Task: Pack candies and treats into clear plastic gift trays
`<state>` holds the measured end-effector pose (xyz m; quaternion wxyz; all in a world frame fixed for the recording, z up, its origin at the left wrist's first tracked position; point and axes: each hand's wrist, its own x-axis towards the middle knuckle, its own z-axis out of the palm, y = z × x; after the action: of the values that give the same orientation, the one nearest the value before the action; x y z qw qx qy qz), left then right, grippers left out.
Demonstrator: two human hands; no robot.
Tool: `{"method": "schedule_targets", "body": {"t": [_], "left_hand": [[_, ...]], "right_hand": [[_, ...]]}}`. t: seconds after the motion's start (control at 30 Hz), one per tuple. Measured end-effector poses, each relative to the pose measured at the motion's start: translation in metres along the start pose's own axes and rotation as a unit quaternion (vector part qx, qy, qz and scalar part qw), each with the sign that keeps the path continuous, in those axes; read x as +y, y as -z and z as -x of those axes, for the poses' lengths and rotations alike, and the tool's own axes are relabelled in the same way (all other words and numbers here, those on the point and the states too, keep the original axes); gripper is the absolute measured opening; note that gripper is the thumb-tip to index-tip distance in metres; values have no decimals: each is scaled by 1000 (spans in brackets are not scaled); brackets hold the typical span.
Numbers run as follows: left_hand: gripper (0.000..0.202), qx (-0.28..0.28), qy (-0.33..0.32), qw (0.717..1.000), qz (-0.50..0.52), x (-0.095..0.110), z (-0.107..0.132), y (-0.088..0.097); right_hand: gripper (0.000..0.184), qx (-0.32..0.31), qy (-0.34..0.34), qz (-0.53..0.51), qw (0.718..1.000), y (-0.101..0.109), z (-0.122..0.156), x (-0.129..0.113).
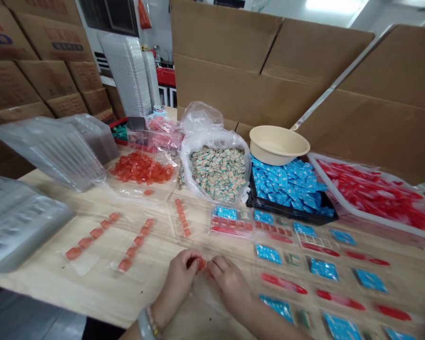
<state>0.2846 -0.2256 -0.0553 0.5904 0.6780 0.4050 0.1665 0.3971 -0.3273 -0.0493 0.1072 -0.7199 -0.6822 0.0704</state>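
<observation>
My left hand point(180, 276) pinches a small translucent orange-red piece point(200, 264) low in the middle of the head view. Meeting it from the other side, my right hand point(230, 281) has its fingers closed at the piece's right edge; the fingertips are partly hidden. Beneath both hands lies a clear plastic tray point(207, 295), blurred. Similar orange-red pieces stand in rows to the left, one a slanted row point(139, 242) in a clear tray. Beyond my hands is another short row point(182, 217). A loose heap of these pieces point(141, 167) lies farther back.
Filled clear trays with blue packets point(268, 253) and red plastic items point(284, 283) cover the right side. Behind stand a bag of small packets point(217, 172), a black tray point(293, 212), a cream basin point(279, 144) and a white basket point(368, 217). Stacked clear trays point(21, 222) sit left.
</observation>
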Motion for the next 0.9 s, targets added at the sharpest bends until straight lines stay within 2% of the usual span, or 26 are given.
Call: {"method": "schedule_targets", "body": {"t": [0.1,0.2,0.3,0.37,0.47,0.53,0.6,0.67,0.73,0.77,0.83,0.9], "left_hand": [[14,12,-19,1000,-14,-1,1,-1],[14,17,-31,999,-14,-4,1,0],[12,22,-5,999,27,-1,1,1],[17,-10,54,991,120,8,0,-1],[29,-107,127,947,274,30,1,-9],[30,-147,136,930,307,41,1,-14],[28,-161,126,941,270,44,2,-16],[22,-146,63,974,164,39,4,-12],[14,-126,-69,990,1,32,7,-6],[13,-126,-143,978,-84,29,8,-4],[15,-144,-245,933,-223,25,12,-2],[14,-151,-278,899,-302,22,16,-5]], "right_hand": [[18,19,3,-6,1000,-8,4,0],[14,9,-17,-12,1000,-12,0,0],[14,12,-84,-59,995,2,-5,-1],[25,46,-112,-126,985,22,-7,-1],[27,74,-77,-253,962,50,-7,1],[24,70,-60,-322,942,60,-4,4],[20,86,-82,-350,929,63,2,7],[17,96,-114,-332,931,59,11,11],[15,72,-142,-277,947,52,21,13],[15,44,-152,-240,958,47,26,14],[18,-16,-159,-164,973,35,31,14],[19,-47,-158,-100,981,22,33,13]]}}
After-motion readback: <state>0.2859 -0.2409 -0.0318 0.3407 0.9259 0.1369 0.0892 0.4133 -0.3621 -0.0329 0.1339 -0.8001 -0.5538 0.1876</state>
